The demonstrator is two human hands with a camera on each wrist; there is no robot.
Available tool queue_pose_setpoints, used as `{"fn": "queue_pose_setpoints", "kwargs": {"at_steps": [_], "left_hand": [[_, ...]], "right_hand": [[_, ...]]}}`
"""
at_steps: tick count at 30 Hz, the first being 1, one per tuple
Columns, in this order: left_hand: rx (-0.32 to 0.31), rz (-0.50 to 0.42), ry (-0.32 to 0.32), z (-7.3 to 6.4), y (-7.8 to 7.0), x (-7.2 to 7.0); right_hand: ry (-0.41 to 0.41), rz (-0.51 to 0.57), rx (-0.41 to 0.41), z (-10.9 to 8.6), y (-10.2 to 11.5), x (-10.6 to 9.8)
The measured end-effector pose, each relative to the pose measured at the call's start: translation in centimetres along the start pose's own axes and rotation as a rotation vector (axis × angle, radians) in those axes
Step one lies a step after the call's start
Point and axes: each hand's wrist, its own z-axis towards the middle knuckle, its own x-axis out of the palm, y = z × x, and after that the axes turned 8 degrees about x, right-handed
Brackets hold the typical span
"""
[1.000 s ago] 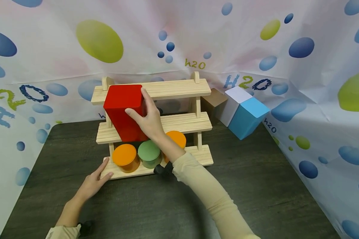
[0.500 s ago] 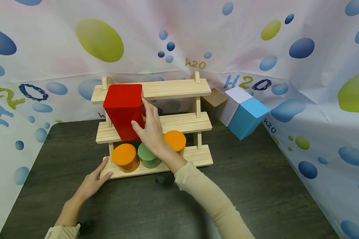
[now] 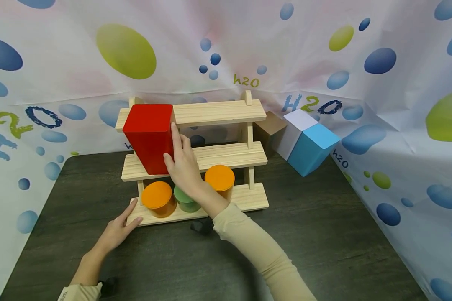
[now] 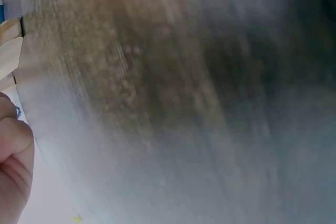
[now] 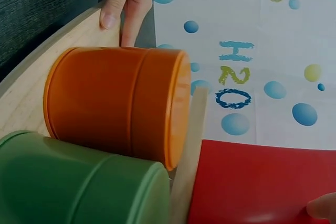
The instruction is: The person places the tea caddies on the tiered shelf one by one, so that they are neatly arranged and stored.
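Red box [image 3: 150,146], centre-left of frame, slid closer to left end of wooden rack [image 3: 231,156]; right hand [image 3: 184,165], fingers straightish, presses it ungripped; left hand [image 3: 114,234], loosely spread, touches rack corner

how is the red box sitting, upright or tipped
Upright: the head view shows the red box standing on the middle shelf, top face up, the right hand touching its side.
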Motion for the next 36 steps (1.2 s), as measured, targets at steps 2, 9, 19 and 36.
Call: {"fn": "queue_pose_setpoints", "kwargs": {"at_steps": [2, 9, 19, 36], "left_hand": [[0.003, -0.004, -0.003, 0.0, 0.0, 0.1], [0.003, 0.004, -0.007, 0.0, 0.0, 0.0], [0.049, -0.004, -0.033, -0.3, 0.0, 0.0], [0.051, -0.015, -0.036, -0.3, -0.2, -0.1]], "right_hand": [[0.010, -0.007, 0.004, 0.0, 0.0, 0.2], [0.036, 0.013, -0.027, 0.7, -0.3, 0.6], [0.066, 0.031, -0.038, 1.1, -0.2, 0.9], [0.105, 0.097, 0.046, 1.1, 0.0, 1.2]]}}
